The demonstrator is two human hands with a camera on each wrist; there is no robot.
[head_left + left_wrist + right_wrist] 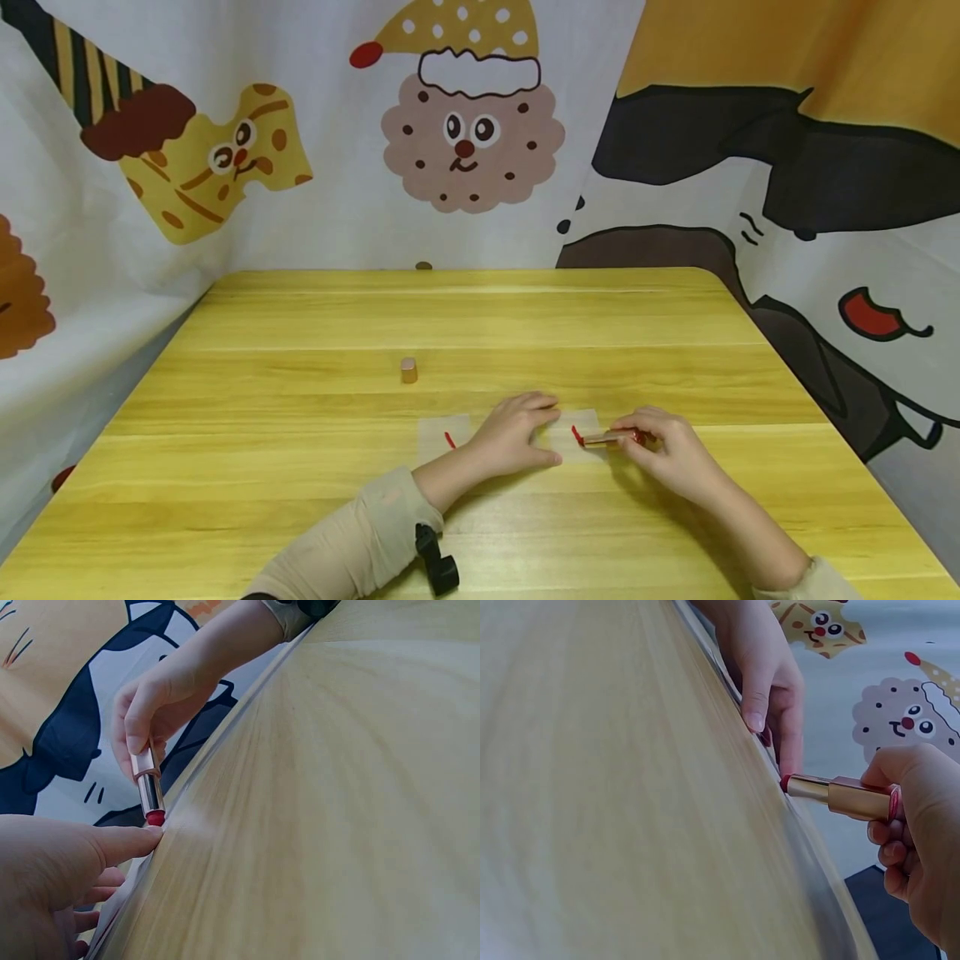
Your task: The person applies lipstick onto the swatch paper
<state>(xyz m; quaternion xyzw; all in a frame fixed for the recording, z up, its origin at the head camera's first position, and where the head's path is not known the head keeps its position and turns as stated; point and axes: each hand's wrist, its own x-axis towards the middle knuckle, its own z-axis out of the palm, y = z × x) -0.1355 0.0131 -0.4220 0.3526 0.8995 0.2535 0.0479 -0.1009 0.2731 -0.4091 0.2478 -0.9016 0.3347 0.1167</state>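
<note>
In the head view my right hand (675,454) pinches a gold lipstick (603,438) by its base. Its red tip meets a thin white paper sheet (585,419), at the lower end of a short red mark (576,433). My left hand (512,435) rests on that sheet's left side with thumb and fingers spread apart. Behind the left hand lies a second white sheet (433,433) bearing a red stroke (450,440), partly covered by the hand. The right wrist view shows the lipstick (849,798) angled, its red bullet close to the left fingertips.
A small gold cap (408,371) stands on the wooden table (300,358), beyond the left sheet. A white curtain (322,233) with cartoon prints hangs behind the far edge. A black strap piece (438,562) sits at the left sleeve.
</note>
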